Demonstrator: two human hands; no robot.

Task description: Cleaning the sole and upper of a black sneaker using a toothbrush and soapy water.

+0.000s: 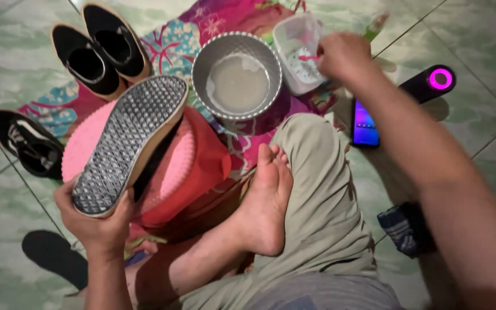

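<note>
Over the pink basin (pixel 188 166), left hand (pixel 96 221) holds an upturned shoe (pixel 130 140), grey studded sole showing.

Shoe (pixel 127 143), gripped at the heel by the left hand (pixel 96 221): matt rubber sole, knobbly diamond tread. Tub (pixel 301 53), at the right hand (pixel 343 56) fingertips: translucent plastic. Bowl (pixel 236 74) beside: dull ribbed metal. Floor (pixel 477 34): glossy tile.

My right hand (pixel 344 56) is blurred, and its fingers hide most of the pink tool (pixel 310 57) I dip in the tub (pixel 298 49). The shoe (pixel 128 143) I hold covers much of the pink basin (pixel 179 166). My right arm hides part of the phone (pixel 365 123) and cloth (pixel 400 229).
</note>
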